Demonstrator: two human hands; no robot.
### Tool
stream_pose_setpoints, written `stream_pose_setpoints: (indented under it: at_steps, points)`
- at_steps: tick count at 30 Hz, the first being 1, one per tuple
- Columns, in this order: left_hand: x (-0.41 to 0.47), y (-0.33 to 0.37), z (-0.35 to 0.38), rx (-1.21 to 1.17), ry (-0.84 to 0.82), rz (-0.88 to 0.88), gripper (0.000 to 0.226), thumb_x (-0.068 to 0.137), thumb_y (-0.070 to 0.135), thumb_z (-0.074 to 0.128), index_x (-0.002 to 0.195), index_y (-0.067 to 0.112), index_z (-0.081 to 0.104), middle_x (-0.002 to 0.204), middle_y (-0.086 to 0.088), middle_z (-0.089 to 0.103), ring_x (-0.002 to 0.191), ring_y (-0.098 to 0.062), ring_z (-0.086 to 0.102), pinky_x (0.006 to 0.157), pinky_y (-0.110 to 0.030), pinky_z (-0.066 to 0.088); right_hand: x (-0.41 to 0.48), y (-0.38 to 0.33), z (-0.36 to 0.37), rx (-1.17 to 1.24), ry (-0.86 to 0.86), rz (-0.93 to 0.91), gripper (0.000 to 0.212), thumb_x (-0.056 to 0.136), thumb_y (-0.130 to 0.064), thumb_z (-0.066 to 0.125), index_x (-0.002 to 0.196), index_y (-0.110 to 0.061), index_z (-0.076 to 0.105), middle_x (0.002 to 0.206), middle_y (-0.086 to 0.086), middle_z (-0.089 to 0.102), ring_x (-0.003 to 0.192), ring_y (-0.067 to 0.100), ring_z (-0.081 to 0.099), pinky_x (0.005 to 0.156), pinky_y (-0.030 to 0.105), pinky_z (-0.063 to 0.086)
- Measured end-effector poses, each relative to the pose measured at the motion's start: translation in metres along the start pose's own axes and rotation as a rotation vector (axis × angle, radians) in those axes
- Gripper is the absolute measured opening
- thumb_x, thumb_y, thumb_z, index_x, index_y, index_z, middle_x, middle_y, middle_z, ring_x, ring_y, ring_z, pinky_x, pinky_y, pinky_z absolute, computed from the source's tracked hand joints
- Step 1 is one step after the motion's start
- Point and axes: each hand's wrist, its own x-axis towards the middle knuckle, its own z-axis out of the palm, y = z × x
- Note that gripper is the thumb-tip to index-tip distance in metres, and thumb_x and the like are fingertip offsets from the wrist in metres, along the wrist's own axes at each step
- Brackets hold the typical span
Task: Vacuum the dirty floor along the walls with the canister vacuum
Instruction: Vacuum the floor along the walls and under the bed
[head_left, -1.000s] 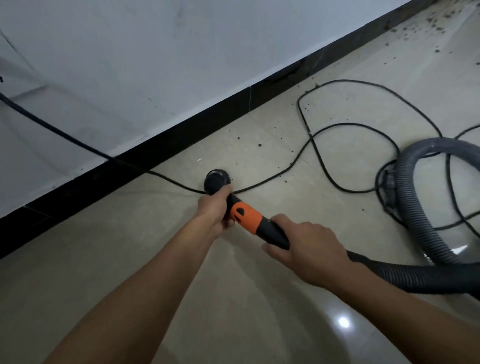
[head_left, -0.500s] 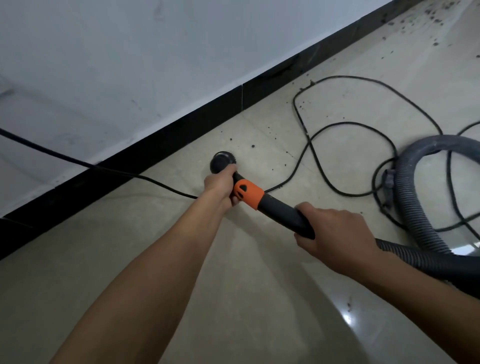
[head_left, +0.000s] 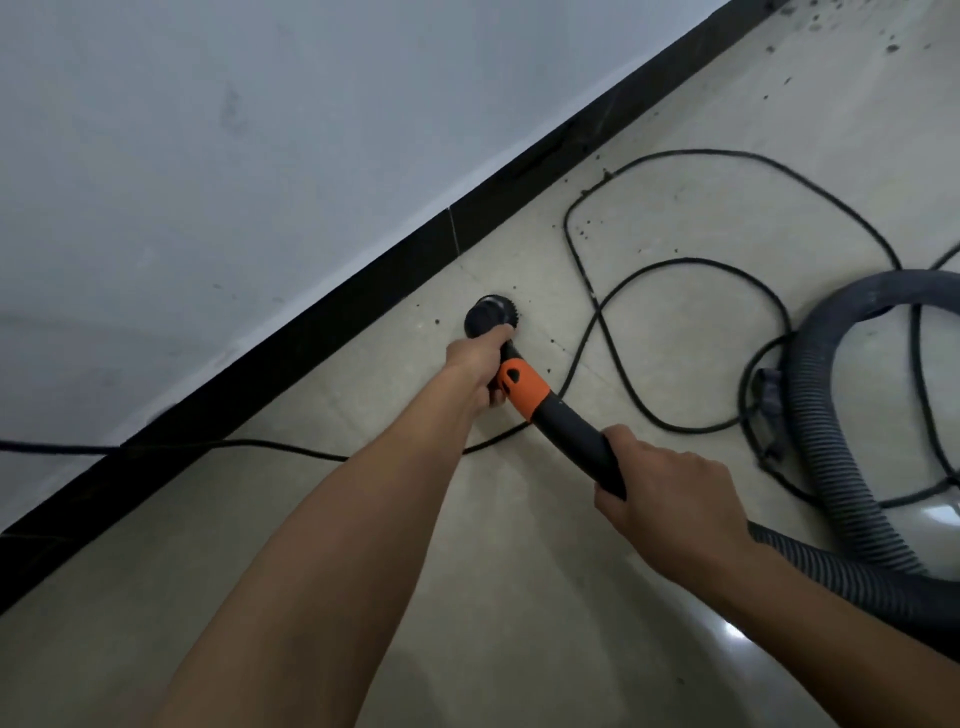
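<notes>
Head view looks down at a pale tiled floor (head_left: 519, 597) beside a white wall (head_left: 260, 156) with a black baseboard (head_left: 311, 343). The left hand (head_left: 480, 364) grips the vacuum tube just behind the round brush head (head_left: 491, 317), its fingers (head_left: 492, 397) curled tight round the tube next to the orange collar (head_left: 522, 384). The right hand (head_left: 670, 499) holds the black handle (head_left: 576, 441) further back, fingers wrapped round it. The brush head sits on the floor close to the baseboard, with a few dark crumbs (head_left: 519, 301) touching its edge. The grey ribbed hose (head_left: 831, 467) loops off to the right, and the canister itself is mostly out of view. A black power cord (head_left: 675, 270) lies in loose loops across the floor ahead. The tiles nearer the person look free of specks, so that stretch seems done. More specks (head_left: 582, 228) dot the floor along the wall, and a thicker patch of dirt (head_left: 831, 26) waits at the far end, so most of the run appears left, with the cord in the way.
</notes>
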Motion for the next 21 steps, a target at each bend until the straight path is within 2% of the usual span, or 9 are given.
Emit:
stream_pose_setpoints:
  at_steps: [3, 7, 10, 13, 17, 21]
  points:
    - [-0.006, 0.000, -0.022, -0.025, 0.051, -0.059, 0.043, 0.086, 0.033, 0.067, 0.117, 0.007, 0.056, 0.079, -0.010, 0.060, 0.064, -0.019, 0.056, 0.047, -0.026, 0.044, 0.005, -0.005, -0.011, 0.035, -0.067, -0.088, 0.031, 0.096, -0.043, 0.049, 0.122, -0.029, 0.041, 0.099, -0.007, 0.063, 0.069, 0.015, 0.047, 0.050, 0.027, 0.023]
    - [-0.005, -0.015, -0.074, -0.131, 0.155, -0.137, 0.047, 0.085, 0.031, 0.069, 0.121, 0.005, 0.054, 0.081, -0.011, 0.061, 0.066, -0.022, 0.059, 0.051, -0.031, 0.046, 0.020, -0.024, -0.015, 0.074, -0.140, -0.265, 0.033, 0.096, -0.040, 0.049, 0.125, -0.025, 0.044, 0.108, -0.002, 0.066, 0.085, 0.020, 0.063, 0.062, 0.030, 0.031]
    - [0.008, -0.021, -0.103, -0.189, 0.206, -0.133, 0.049, 0.084, 0.032, 0.071, 0.121, 0.006, 0.054, 0.086, -0.012, 0.062, 0.069, -0.024, 0.060, 0.052, -0.031, 0.048, 0.035, -0.044, -0.004, 0.077, -0.126, -0.323, 0.037, 0.096, -0.040, 0.049, 0.131, -0.027, 0.043, 0.110, -0.003, 0.066, 0.090, 0.020, 0.065, 0.066, 0.029, 0.033]
    - [0.023, -0.011, -0.107, -0.158, 0.153, -0.075, 0.043, 0.085, 0.033, 0.069, 0.117, 0.007, 0.055, 0.079, -0.009, 0.060, 0.063, -0.020, 0.058, 0.044, -0.025, 0.045, 0.045, -0.052, 0.010, 0.080, -0.082, -0.288, 0.036, 0.096, -0.041, 0.048, 0.129, -0.028, 0.043, 0.109, -0.005, 0.065, 0.087, 0.016, 0.064, 0.062, 0.029, 0.033]
    - [0.045, 0.014, -0.073, -0.087, 0.051, -0.004, 0.043, 0.085, 0.034, 0.069, 0.116, 0.007, 0.056, 0.071, -0.007, 0.058, 0.056, -0.018, 0.054, 0.048, -0.025, 0.043, 0.056, -0.040, 0.018, 0.088, 0.010, -0.156, 0.031, 0.095, -0.042, 0.048, 0.124, -0.032, 0.044, 0.101, -0.010, 0.065, 0.071, 0.010, 0.053, 0.049, 0.022, 0.023]
    - [0.067, 0.040, -0.051, -0.042, 0.010, 0.051, 0.036, 0.086, 0.035, 0.067, 0.110, 0.013, 0.051, 0.065, -0.005, 0.054, 0.049, -0.016, 0.050, 0.036, -0.017, 0.036, 0.081, -0.029, 0.018, 0.074, 0.071, -0.120, 0.032, 0.093, -0.044, 0.051, 0.122, -0.032, 0.044, 0.098, -0.009, 0.065, 0.079, 0.013, 0.063, 0.058, 0.027, 0.035]
